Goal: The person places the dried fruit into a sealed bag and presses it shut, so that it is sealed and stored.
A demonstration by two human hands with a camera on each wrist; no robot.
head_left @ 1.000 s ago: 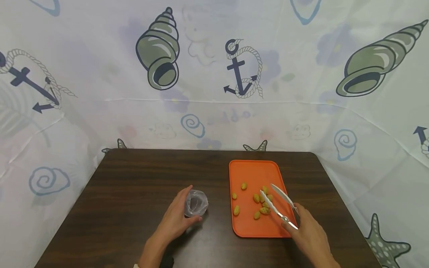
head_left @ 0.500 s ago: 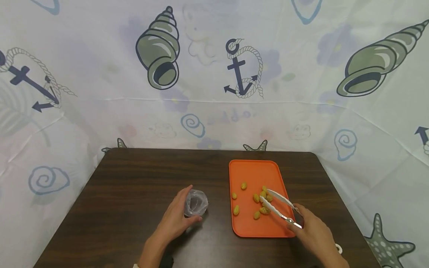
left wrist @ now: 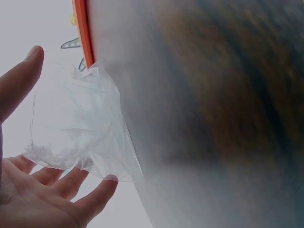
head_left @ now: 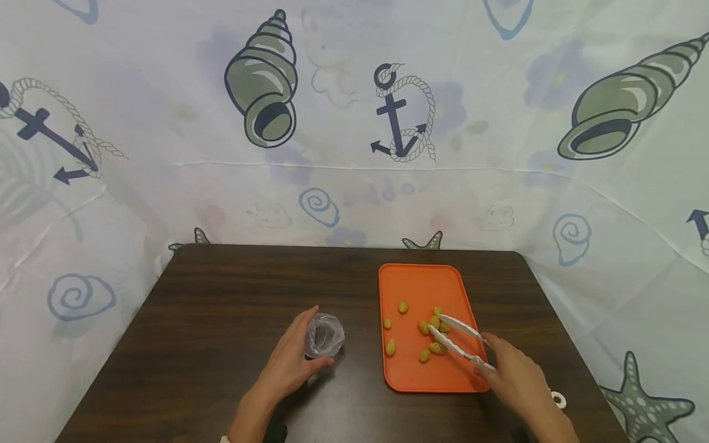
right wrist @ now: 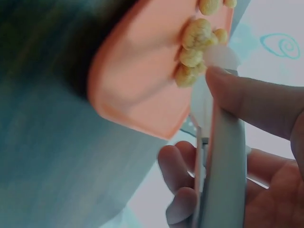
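Observation:
My left hand (head_left: 290,357) curves around a small, clear plastic bag (head_left: 325,335) that stands with its mouth upward. In the left wrist view, the fingers lie along the crinkled bag while the thumb (left wrist: 21,85) stands apart from it. My right hand (head_left: 517,378) grips tongs (head_left: 454,347) with metal arms and pale tips. Their tips are spread among several small, lumpy, yellow-brown oval pieces (head_left: 423,327), one of them between the tips, on an orange tray (head_left: 407,286). From the right wrist, the thumb (right wrist: 228,88) presses one tong arm and fingers curl at the other.
A dark wood-grain table (head_left: 249,283) carries the tray and the bag. More yellow pieces lie along the tray's left side. Behind and beside the table hangs a white cloth (head_left: 343,123) printed with shells and anchors. A small white ring (head_left: 558,400) shows beside the right wrist.
The tong tips have drawn closer together around a yellow piece in the cluster, and the right hand has shifted slightly right. The left hand and the bag have stayed in place.

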